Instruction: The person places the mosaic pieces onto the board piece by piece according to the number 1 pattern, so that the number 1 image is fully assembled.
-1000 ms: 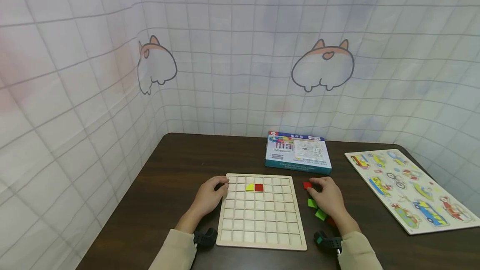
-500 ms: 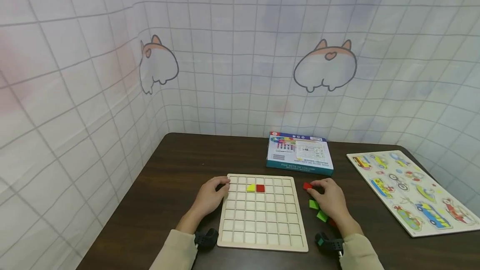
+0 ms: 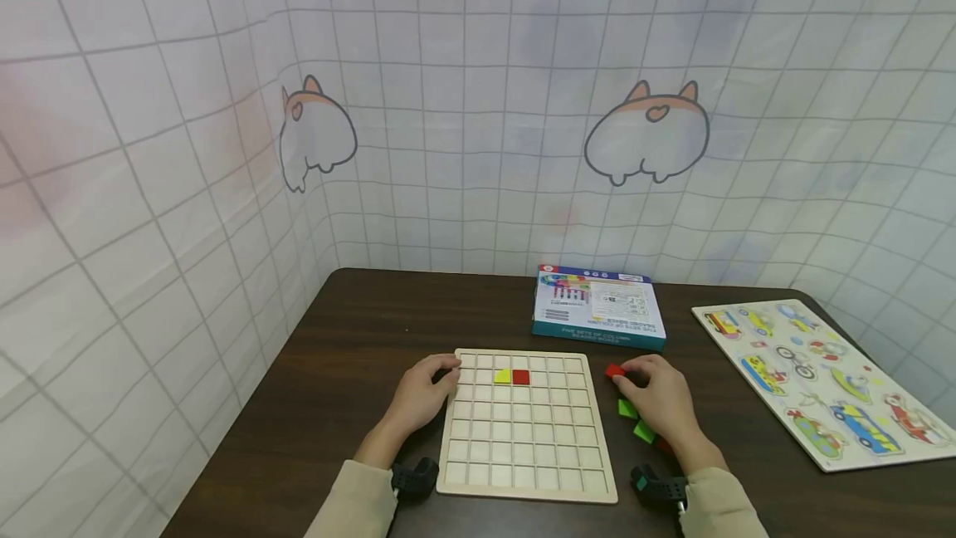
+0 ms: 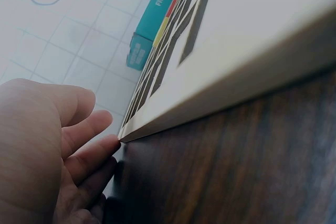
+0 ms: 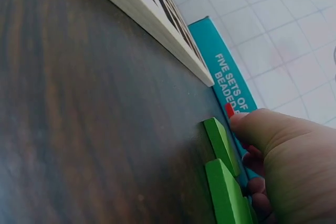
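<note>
A pale wooden grid board (image 3: 502, 430) lies in front of me on the dark table. In its second row from the back sit a yellow piece with a slanted corner (image 3: 501, 377) and a red square tile (image 3: 520, 377), side by side. My left hand (image 3: 418, 395) is at the board's far left corner, loose fingertips (image 4: 112, 142) touching its edge. To the right of the board, my right hand (image 3: 660, 398) pinches another red tile (image 3: 614, 370) between thumb and fingers. Under and beside that hand lie green tiles (image 3: 644, 431) and a partly hidden red one (image 3: 663, 445).
A flat box (image 3: 597, 307) with a teal side stands behind the board. At the right lies a large picture board (image 3: 825, 380) of vehicles. A white grid-patterned curtain (image 3: 478, 106) hangs behind and to the left of the table (image 3: 373, 314).
Both hands stay almost where they were. The red tile in my right fingers now looks slightly more tilted. The head view has shifted a little.
</note>
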`<state>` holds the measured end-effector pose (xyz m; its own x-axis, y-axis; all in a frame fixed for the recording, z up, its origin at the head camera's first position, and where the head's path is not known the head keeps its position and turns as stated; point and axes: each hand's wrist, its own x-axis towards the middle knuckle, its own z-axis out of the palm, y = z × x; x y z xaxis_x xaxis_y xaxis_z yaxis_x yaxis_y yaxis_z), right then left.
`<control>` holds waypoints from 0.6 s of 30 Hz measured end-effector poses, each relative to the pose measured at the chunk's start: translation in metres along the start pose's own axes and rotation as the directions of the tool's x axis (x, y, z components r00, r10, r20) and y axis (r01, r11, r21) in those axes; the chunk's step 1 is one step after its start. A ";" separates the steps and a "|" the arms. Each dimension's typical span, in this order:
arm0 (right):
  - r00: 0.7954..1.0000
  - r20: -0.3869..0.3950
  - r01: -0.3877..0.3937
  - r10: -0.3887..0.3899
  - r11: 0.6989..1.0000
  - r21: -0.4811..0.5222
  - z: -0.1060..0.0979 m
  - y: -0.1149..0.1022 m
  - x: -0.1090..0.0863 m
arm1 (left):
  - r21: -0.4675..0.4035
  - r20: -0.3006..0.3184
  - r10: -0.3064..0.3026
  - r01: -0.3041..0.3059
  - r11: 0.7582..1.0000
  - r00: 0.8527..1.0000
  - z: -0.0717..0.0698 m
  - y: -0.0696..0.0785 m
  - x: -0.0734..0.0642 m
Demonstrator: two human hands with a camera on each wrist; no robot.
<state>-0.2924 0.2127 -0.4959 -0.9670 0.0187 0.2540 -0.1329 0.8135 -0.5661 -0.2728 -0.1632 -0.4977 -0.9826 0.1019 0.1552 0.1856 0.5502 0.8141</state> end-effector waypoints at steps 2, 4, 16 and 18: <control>1.000 -0.011 0.009 -0.009 1.000 0.009 0.000 0.000 0.000 | -0.004 0.001 0.000 0.000 1.000 1.000 0.000 0.000 0.000; 1.000 -0.021 0.012 -0.012 1.000 0.024 0.000 0.001 0.000 | -0.004 0.001 0.001 -0.001 1.000 1.000 0.000 0.001 -0.001; 1.000 -0.026 -0.011 0.014 0.993 0.119 -0.002 -0.004 0.000 | 0.015 -0.007 0.014 -0.013 1.000 1.000 0.000 -0.001 0.001; 0.999 -0.039 -0.002 0.007 0.990 0.141 -0.001 -0.004 -0.001 | 0.016 0.001 0.007 -0.007 1.000 1.000 0.001 -0.002 0.001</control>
<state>-0.2910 0.2099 -0.4933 -0.9587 0.0475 0.2804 -0.1605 0.7236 -0.6713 -0.2739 -0.1638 -0.4998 -0.9812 0.1064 0.1607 0.1927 0.5630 0.8037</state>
